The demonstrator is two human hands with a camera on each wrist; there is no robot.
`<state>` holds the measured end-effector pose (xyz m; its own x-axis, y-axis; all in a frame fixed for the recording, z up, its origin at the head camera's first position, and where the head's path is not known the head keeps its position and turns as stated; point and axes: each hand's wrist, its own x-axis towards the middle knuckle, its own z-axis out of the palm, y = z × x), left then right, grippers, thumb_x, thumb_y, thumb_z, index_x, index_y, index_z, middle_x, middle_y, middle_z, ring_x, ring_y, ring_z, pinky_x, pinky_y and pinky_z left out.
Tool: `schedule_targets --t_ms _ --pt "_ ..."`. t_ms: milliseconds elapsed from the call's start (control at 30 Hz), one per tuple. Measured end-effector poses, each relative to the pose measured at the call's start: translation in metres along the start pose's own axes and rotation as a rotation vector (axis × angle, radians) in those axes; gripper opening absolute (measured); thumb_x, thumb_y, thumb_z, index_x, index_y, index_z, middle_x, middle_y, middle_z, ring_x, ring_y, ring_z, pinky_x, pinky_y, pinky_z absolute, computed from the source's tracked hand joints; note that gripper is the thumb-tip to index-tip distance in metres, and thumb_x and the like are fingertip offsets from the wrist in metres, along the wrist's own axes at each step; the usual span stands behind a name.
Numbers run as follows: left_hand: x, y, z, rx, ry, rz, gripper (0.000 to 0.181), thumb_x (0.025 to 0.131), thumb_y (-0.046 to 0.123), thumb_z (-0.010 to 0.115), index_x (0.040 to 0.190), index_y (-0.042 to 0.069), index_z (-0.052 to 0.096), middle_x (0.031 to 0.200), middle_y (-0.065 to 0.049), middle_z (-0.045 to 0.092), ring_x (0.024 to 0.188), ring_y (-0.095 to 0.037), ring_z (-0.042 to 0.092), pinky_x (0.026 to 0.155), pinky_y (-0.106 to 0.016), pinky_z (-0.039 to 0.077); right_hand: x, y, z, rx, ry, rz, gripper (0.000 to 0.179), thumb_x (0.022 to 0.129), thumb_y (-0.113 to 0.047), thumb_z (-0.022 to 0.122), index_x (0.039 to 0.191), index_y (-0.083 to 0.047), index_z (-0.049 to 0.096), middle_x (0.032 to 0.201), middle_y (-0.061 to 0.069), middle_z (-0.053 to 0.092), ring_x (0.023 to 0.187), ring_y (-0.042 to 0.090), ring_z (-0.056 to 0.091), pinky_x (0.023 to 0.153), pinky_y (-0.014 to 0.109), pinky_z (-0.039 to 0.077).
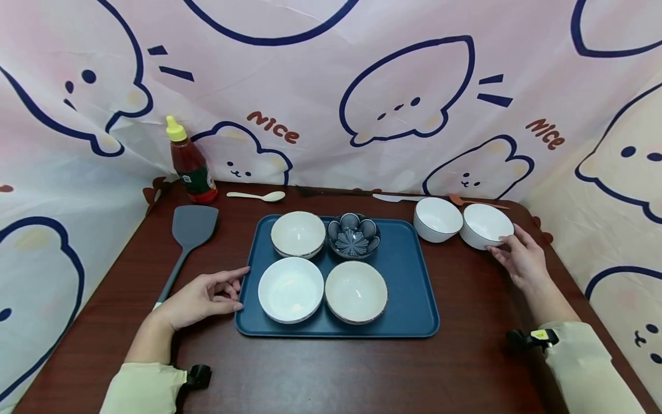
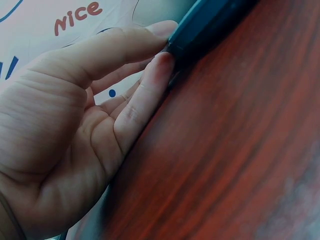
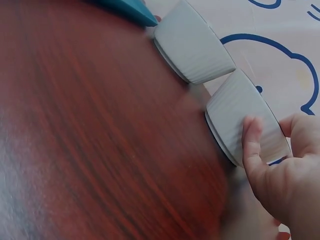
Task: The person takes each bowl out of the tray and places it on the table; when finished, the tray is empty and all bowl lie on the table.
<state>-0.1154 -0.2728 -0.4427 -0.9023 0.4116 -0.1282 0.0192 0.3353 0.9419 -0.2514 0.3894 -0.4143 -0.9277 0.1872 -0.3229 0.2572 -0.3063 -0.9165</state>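
My left hand [image 1: 199, 299] is at the left edge of a blue tray [image 1: 408, 276], thumb and fingertips touching its rim. My right hand [image 1: 522, 259] grips a white bowl [image 1: 483, 224], its thumb [image 3: 253, 137] against the outer wall and other fingers at the rim. A similar white bowl [image 1: 437, 218] stands just left of it, off the tray. On the tray are a cream bowl [image 1: 298, 233] and a dark flower-patterned bowl [image 1: 354, 237] behind, with a white bowl [image 1: 291, 289] and another cream bowl [image 1: 357, 291] in front.
A grey spatula [image 1: 193, 227] lies left of the tray, its handle end by the left wrist. Behind it stands a red sauce bottle [image 1: 192, 164] with a yellow cap. A cream spoon [image 1: 258, 196], white knife [image 1: 395, 198] and brown utensil [image 1: 460, 199] lie along the back edge.
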Motion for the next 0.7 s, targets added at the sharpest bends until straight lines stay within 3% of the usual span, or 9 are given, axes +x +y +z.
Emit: schedule_targets --t_ms 333,533,700 --pt "0.002 -0.001 0.001 -0.005 -0.006 0.002 0.076 0.086 0.013 0.078 0.151 0.002 0.04 0.111 -0.018 0.054 0.093 -0.01 0.061 0.079 -0.022 0.056 -0.007 0.001 -0.007 -0.001 0.012 0.009 0.084 0.093 -0.016 0.072 0.159 -0.033 0.023 0.119 -0.007 0.045 0.072 0.014 0.073 0.068 0.024 0.059" --pt "0.001 -0.002 0.0 0.005 0.0 0.008 0.075 0.086 0.014 0.078 0.15 0.003 0.041 0.11 -0.018 0.054 0.093 -0.011 0.061 0.079 -0.022 0.056 -0.023 -0.003 -0.009 0.077 -0.015 -0.066 0.083 0.092 -0.007 0.071 0.159 -0.027 0.026 0.097 -0.005 0.066 0.07 0.015 0.073 0.067 0.024 0.059" --pt "0.001 -0.004 0.0 0.005 0.006 0.016 0.075 0.086 0.013 0.078 0.15 0.002 0.041 0.11 -0.019 0.054 0.093 -0.011 0.061 0.078 -0.022 0.057 -0.04 -0.004 -0.006 0.066 0.018 -0.087 0.075 0.093 -0.004 0.068 0.156 -0.024 0.033 0.087 -0.005 0.07 0.07 0.015 0.073 0.066 0.025 0.059"
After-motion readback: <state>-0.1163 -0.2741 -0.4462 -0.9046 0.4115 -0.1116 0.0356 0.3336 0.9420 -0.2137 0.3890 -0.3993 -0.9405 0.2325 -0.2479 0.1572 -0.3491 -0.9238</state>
